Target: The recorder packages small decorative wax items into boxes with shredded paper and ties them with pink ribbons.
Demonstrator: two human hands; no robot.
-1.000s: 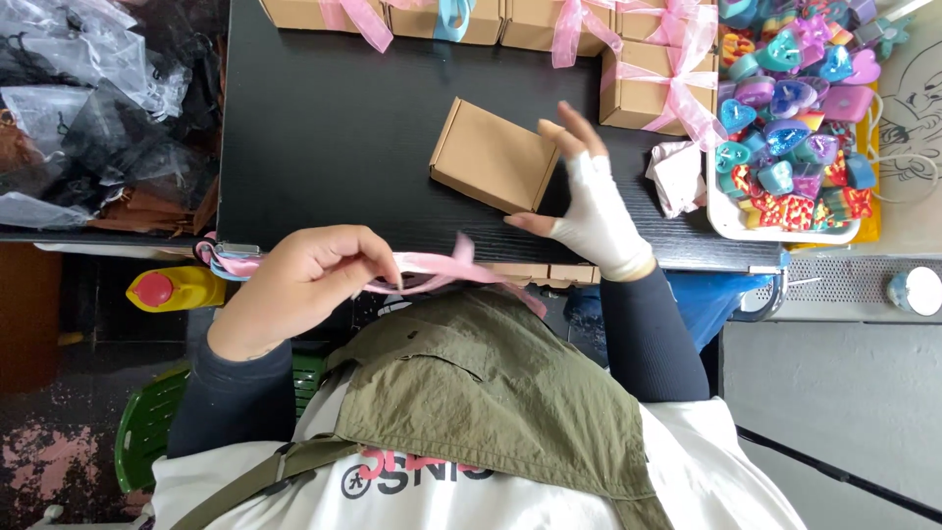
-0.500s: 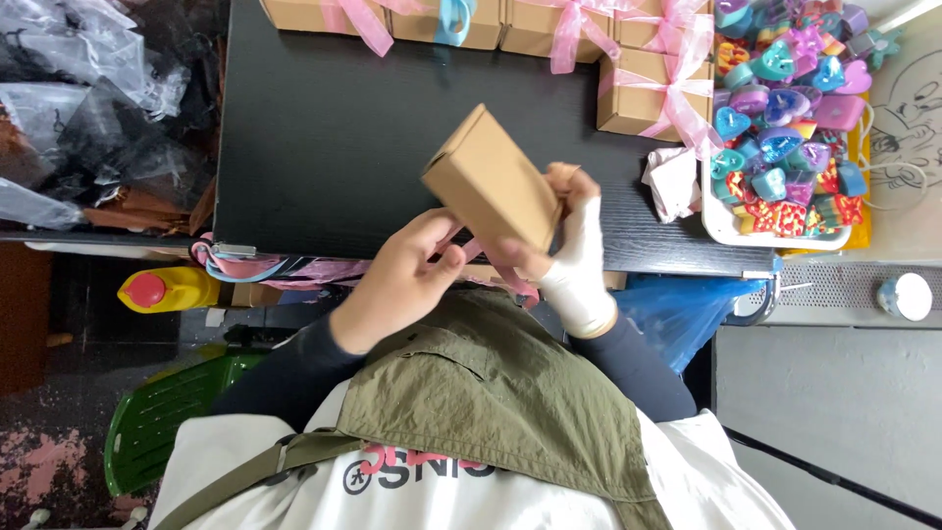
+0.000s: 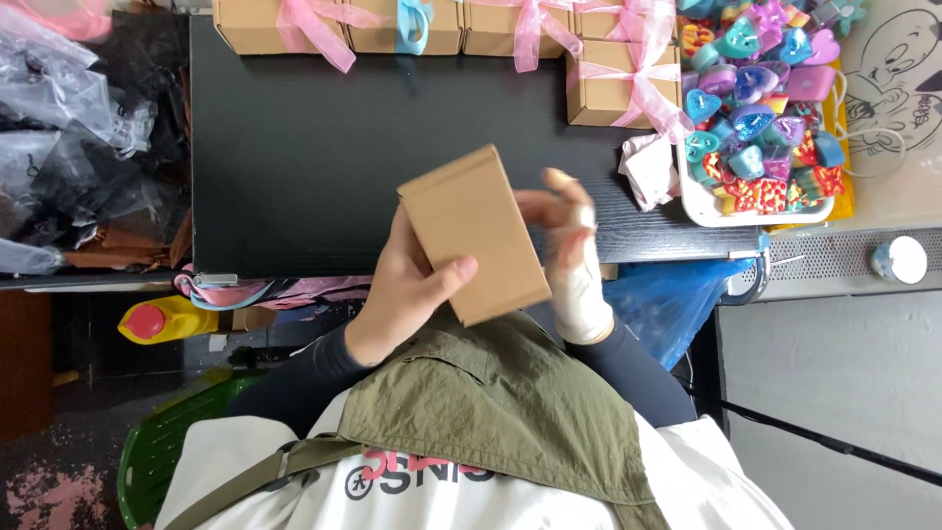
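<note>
A plain brown cardboard box (image 3: pixel 473 234) is lifted off the black table (image 3: pixel 294 157), close to my chest. My left hand (image 3: pixel 407 290) grips it from the left side, thumb lying across its upper face. My right hand (image 3: pixel 567 250), wrapped in a white bandage around palm and wrist, is behind the box's right edge with the fingers spread; whether it touches the box is hidden. No ribbon shows on the box.
Several brown boxes tied with pink ribbon (image 3: pixel 618 83) and one with blue ribbon (image 3: pixel 412 22) line the table's far edge. A white tray (image 3: pixel 716 211) of colourful heart-shaped pieces stands at right, crumpled paper (image 3: pixel 650 169) beside it. Plastic bags (image 3: pixel 69 118) lie left; ribbons (image 3: pixel 245 291) hang below the table.
A second ago the box lay on the table and my left hand held a pink ribbon. The box is now lifted and turned in my left hand; the ribbon is out of sight.
</note>
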